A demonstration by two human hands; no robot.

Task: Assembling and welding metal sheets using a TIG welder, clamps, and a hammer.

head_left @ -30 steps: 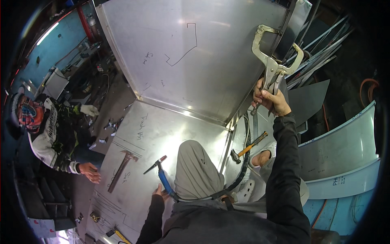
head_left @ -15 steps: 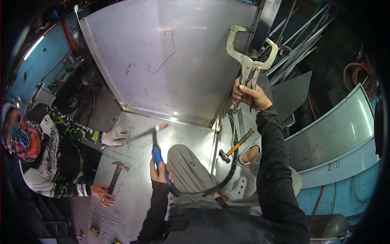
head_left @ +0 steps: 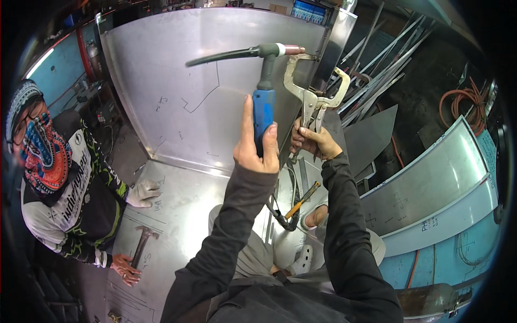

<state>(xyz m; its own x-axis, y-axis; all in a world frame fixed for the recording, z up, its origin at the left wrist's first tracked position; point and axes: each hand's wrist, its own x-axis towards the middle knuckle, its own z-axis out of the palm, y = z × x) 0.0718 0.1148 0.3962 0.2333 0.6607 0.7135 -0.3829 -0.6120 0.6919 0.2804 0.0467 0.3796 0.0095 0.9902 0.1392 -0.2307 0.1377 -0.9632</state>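
My left hand (head_left: 256, 151) is closed around the blue handle of a TIG welding torch (head_left: 264, 105), its index finger stretched along the side. The torch stands upright in front of the metal panel (head_left: 156, 67), its long black back cap pointing left. Its reddish nozzle points right, close to the upper jaw of a locking C-clamp (head_left: 310, 102) in this view; whether they touch I cannot tell. My right hand (head_left: 318, 141) grips the clamp's handles from below. The clamp's jaws straddle the panel's right edge, beside a shiny metal post (head_left: 336, 46).
A co-worker (head_left: 70, 177) leans in at the left, a gloved hand (head_left: 143, 194) on the sheet metal and a bare hand by a hammer (head_left: 142, 245). An orange-handled hammer (head_left: 305, 199) and cable lie near my legs. Curved panels (head_left: 431, 183) stand at right.
My left hand has raised the torch from beside my knee to in front of the panel, near the clamp. My right hand keeps its grip on the clamp. The co-worker's head has lifted.
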